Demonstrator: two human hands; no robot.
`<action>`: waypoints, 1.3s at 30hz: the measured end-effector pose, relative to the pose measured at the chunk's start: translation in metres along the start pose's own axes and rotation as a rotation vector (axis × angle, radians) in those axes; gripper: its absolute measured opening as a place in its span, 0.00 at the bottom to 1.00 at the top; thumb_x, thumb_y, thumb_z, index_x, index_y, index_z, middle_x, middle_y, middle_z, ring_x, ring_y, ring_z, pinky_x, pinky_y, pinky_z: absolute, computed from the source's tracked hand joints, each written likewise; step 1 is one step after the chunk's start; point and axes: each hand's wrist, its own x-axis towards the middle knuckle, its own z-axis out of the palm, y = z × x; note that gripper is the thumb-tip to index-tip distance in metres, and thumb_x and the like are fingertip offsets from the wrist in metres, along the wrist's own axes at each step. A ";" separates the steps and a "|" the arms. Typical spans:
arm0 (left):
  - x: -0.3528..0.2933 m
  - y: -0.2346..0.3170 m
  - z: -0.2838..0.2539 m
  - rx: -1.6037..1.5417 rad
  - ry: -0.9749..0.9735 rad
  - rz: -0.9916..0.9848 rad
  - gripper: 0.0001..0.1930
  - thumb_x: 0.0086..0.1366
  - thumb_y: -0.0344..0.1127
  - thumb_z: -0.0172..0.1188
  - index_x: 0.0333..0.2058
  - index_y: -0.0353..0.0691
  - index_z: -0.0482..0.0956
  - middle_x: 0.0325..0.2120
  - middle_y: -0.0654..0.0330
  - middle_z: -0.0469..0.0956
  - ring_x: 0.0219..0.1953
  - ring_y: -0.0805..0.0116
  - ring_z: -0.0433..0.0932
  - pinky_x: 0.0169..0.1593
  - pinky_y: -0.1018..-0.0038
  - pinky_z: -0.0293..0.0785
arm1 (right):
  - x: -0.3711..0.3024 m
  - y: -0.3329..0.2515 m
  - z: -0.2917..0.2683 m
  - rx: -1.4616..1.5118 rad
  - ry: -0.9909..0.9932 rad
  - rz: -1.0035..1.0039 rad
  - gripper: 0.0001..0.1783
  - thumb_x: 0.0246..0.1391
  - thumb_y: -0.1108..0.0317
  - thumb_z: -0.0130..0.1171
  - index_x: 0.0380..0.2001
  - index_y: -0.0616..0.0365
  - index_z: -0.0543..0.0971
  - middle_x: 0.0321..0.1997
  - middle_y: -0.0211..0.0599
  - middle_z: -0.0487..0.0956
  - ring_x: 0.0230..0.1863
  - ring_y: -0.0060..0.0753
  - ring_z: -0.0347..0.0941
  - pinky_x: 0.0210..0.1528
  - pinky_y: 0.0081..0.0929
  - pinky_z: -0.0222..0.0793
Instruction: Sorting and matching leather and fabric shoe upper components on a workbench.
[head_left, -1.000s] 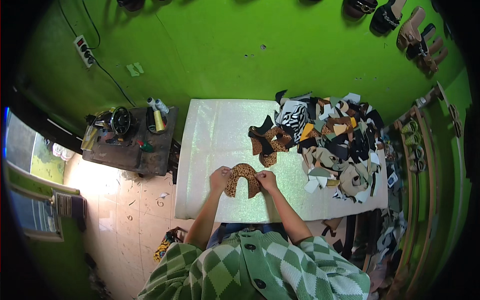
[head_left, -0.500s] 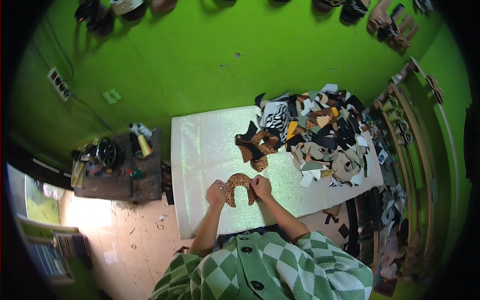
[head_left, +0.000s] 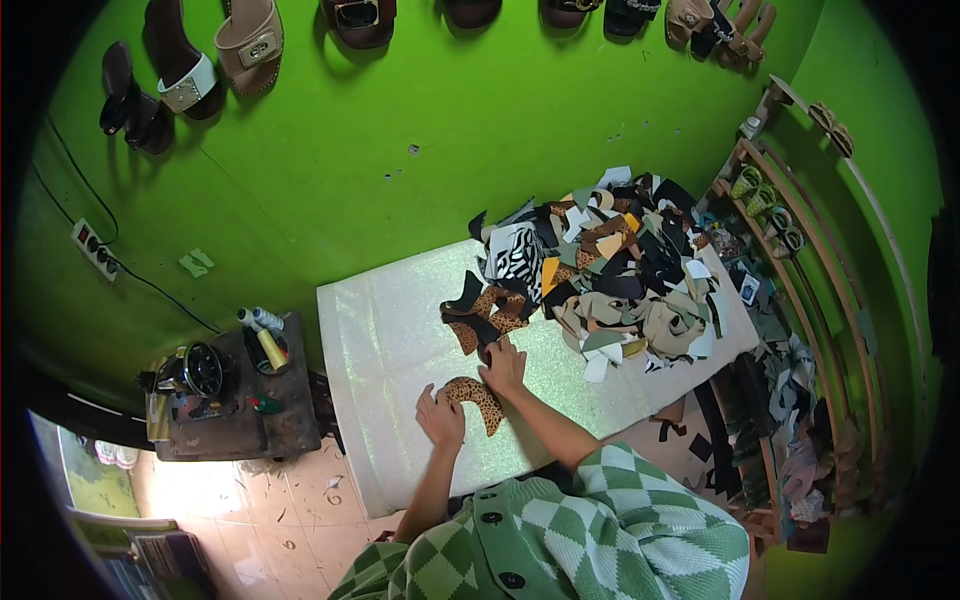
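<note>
A curved, U-shaped leopard-print piece (head_left: 484, 398) lies on the pale, shiny table top (head_left: 375, 330). At its left end is my left hand (head_left: 440, 418), fingers apart and touching the edge. Farther up and to the right, my right hand (head_left: 505, 368) has its fingers bent together at the near edge of a small heap of leopard-print and black pieces (head_left: 490, 310). A dark bit shows at those fingertips, but its kind is hidden by the hand.
A large pile of mixed offcuts (head_left: 640, 270) covers the table's right part. Left stands a dark sewing-machine table (head_left: 290, 400) with a handwheel (head_left: 203, 370) and thread cones (head_left: 268, 345). Wooden racks (head_left: 800, 270) line the right. Sandals (head_left: 250, 45) hang on the green wall.
My right hand has left the curved piece and moved up to the small heap. The curved piece has turned, its opening now toward the lower left. The view has shifted.
</note>
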 end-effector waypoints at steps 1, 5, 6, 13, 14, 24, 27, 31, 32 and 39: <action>0.001 0.007 -0.002 -0.004 -0.004 0.025 0.17 0.51 0.34 0.57 0.42 0.42 0.75 0.50 0.55 0.66 0.56 0.56 0.60 0.56 0.60 0.55 | 0.007 0.007 0.004 0.000 0.002 -0.002 0.19 0.41 0.58 0.64 0.38 0.49 0.75 0.40 0.37 0.71 0.46 0.37 0.68 0.46 0.38 0.54; 0.022 0.022 -0.009 -0.122 -0.210 0.017 0.19 0.50 0.34 0.59 0.43 0.42 0.74 0.49 0.54 0.67 0.54 0.55 0.63 0.55 0.61 0.58 | 0.023 0.015 -0.001 0.171 0.075 0.022 0.08 0.43 0.59 0.63 0.22 0.50 0.80 0.20 0.28 0.77 0.26 0.29 0.74 0.42 0.37 0.57; 0.028 0.027 -0.010 -0.211 -0.185 0.125 0.21 0.49 0.33 0.60 0.45 0.40 0.72 0.47 0.51 0.68 0.51 0.53 0.65 0.54 0.63 0.61 | 0.025 0.015 -0.006 0.389 0.015 0.046 0.08 0.43 0.59 0.63 0.24 0.50 0.80 0.20 0.28 0.77 0.26 0.28 0.74 0.39 0.35 0.60; 0.058 0.094 -0.012 -0.476 -0.085 0.285 0.24 0.52 0.29 0.61 0.49 0.36 0.67 0.43 0.47 0.71 0.49 0.50 0.69 0.53 0.63 0.64 | 0.035 0.035 -0.057 1.111 -0.358 0.051 0.13 0.52 0.63 0.60 0.28 0.64 0.79 0.25 0.27 0.77 0.28 0.15 0.70 0.32 0.18 0.66; 0.061 0.098 -0.013 -0.485 -0.065 0.278 0.20 0.54 0.30 0.60 0.47 0.38 0.70 0.42 0.49 0.72 0.46 0.50 0.71 0.49 0.64 0.66 | 0.037 0.038 -0.066 1.024 -0.360 0.027 0.13 0.53 0.62 0.59 0.30 0.64 0.78 0.25 0.28 0.77 0.29 0.17 0.70 0.34 0.19 0.66; 0.071 0.137 -0.020 -0.703 -0.039 0.136 0.10 0.61 0.35 0.56 0.38 0.35 0.76 0.26 0.51 0.79 0.27 0.65 0.79 0.31 0.73 0.71 | 0.082 0.112 -0.115 0.208 0.316 -0.041 0.30 0.39 0.73 0.62 0.49 0.53 0.66 0.45 0.45 0.66 0.52 0.49 0.61 0.52 0.41 0.58; 0.074 0.151 -0.028 -0.787 -0.093 0.105 0.10 0.61 0.34 0.57 0.37 0.35 0.75 0.27 0.54 0.79 0.29 0.68 0.78 0.34 0.75 0.71 | 0.108 0.122 -0.127 0.010 0.258 -0.005 0.32 0.39 0.69 0.64 0.51 0.50 0.67 0.47 0.42 0.65 0.53 0.45 0.60 0.52 0.42 0.56; 0.082 0.164 -0.037 -0.897 -0.263 0.116 0.09 0.62 0.32 0.57 0.38 0.33 0.73 0.30 0.59 0.78 0.34 0.72 0.77 0.39 0.77 0.72 | 0.132 0.134 -0.122 -0.103 0.251 0.067 0.23 0.41 0.64 0.65 0.45 0.49 0.75 0.47 0.38 0.66 0.54 0.39 0.61 0.53 0.42 0.54; 0.083 0.167 -0.035 -1.142 -0.328 -0.024 0.10 0.62 0.32 0.57 0.39 0.32 0.72 0.32 0.59 0.77 0.36 0.72 0.76 0.40 0.78 0.71 | 0.137 0.137 -0.119 0.031 0.310 0.084 0.12 0.43 0.65 0.63 0.35 0.53 0.80 0.45 0.38 0.67 0.50 0.39 0.64 0.50 0.41 0.58; 0.050 0.102 0.062 -0.846 -0.346 -0.250 0.24 0.56 0.46 0.61 0.44 0.33 0.75 0.37 0.51 0.79 0.40 0.60 0.77 0.46 0.69 0.70 | 0.119 0.170 -0.112 0.629 0.303 -0.164 0.09 0.47 0.79 0.56 0.34 0.61 0.80 0.35 0.37 0.68 0.29 0.31 0.67 0.34 0.25 0.65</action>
